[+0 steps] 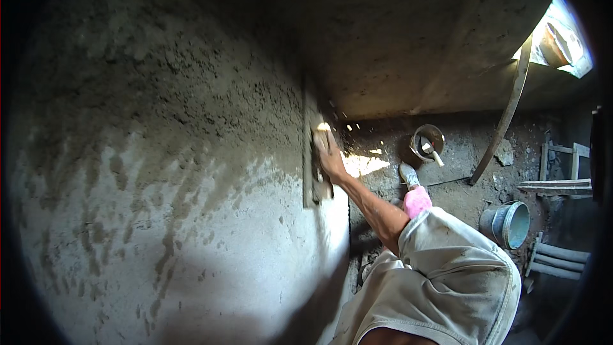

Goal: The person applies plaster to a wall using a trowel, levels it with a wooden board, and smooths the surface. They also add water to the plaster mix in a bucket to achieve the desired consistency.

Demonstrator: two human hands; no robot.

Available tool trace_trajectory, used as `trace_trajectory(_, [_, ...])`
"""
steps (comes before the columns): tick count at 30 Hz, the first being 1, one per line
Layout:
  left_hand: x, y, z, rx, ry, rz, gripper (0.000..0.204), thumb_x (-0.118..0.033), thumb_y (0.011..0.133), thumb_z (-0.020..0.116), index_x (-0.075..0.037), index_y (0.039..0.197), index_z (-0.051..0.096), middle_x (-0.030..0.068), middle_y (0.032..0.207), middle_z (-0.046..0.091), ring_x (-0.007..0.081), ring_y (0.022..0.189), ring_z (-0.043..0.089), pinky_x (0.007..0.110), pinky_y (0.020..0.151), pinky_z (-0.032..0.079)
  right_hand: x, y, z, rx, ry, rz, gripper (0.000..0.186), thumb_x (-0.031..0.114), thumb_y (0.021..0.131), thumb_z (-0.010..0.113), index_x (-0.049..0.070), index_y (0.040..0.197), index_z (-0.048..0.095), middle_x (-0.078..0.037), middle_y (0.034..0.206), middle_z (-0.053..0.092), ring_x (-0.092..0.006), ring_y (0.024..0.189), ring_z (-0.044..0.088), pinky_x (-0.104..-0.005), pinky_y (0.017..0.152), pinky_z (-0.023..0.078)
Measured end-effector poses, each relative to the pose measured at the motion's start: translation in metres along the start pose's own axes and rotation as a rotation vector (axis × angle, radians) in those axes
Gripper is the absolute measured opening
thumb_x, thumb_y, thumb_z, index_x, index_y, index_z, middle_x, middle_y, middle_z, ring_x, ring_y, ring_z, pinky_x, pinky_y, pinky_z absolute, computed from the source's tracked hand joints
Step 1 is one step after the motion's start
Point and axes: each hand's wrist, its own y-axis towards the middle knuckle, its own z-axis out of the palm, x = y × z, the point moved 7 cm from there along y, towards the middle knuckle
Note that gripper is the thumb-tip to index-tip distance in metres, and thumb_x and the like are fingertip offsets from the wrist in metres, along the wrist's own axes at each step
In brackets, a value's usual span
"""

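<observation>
My right hand is on a long, narrow plastering float, its fingers curled about the back of the tool. The float lies upright against the wall, close to the corner. Damp grey mortar with a rough, pitted surface covers the upper part of this wall. Lower down the wall is paler, with dark drips and splashes running over it. From a beige short sleeve my right forearm reaches left across to the float. My left hand does not show.
On the floor stand a dark bucket with a pale-handled tool in it and a grey bucket. A curved wooden pole leans below the bright opening. Wooden pieces lie at the right. My shoe is near the dark bucket.
</observation>
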Motion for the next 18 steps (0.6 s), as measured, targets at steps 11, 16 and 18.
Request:
trace_trajectory(11, [0.004,-0.006,0.005,-0.015,0.015,0.028,0.042,-0.049,0.097,0.054,-0.01,0.111,0.064,0.0254,0.146,0.042,0.0478,0.136,0.036,0.068,0.11,0.016,0.107,-0.073,0.035,0.113,-0.229,-0.395,0.07,0.042,0.1,0.051,0.01,0.155,0.021,-0.026,0.147,0.042,-0.0379,0.134,0.046,-0.0425,0.11,0.037])
trace_trajectory(16, [0.002,-0.005,0.01,-0.015,-0.028,0.007,0.042,-0.049,0.097,0.054,-0.01,0.111,0.064,0.0253,0.146,0.042,0.0476,0.136,0.036,0.068,0.11,0.016,0.079,0.003,0.007,-0.037,-0.182,-0.411,0.065,0.039,0.101,0.051,0.008,0.153,0.026,-0.027,0.142,0.048,-0.0365,0.131,0.049,-0.0392,0.108,0.038])
trace_trajectory(18, [0.008,-0.006,0.013,-0.021,-0.004,0.007,0.042,-0.048,0.097,0.054,-0.01,0.111,0.064,0.0253,0.146,0.043,0.0475,0.136,0.036,0.068,0.11,0.016,0.019,-0.035,0.018,0.034,-0.194,-0.123,0.07,0.041,0.101,0.049,0.005,0.154,0.021,-0.027,0.148,0.04,-0.0384,0.138,0.039,-0.0391,0.115,0.029])
